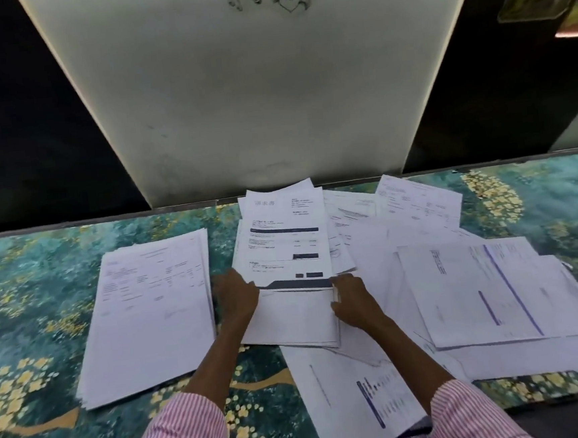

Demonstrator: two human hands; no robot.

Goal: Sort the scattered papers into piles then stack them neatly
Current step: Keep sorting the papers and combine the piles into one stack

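Note:
A middle pile of printed sheets (283, 247) lies in front of me, its top sheet bearing a dark bar. My left hand (236, 295) grips this pile's left edge and my right hand (352, 300) grips its right edge. A squared stack of papers (149, 318) lies to the left. Loose overlapping sheets (496, 288) spread out to the right, and one sheet with a blue column (359, 397) lies under my right forearm.
The papers rest on a table with a green and gold floral cover (26, 311). A white panel (252, 99) stands upright behind the table's far edge, with dark areas on both sides. More sheets (415, 200) lie at the back right.

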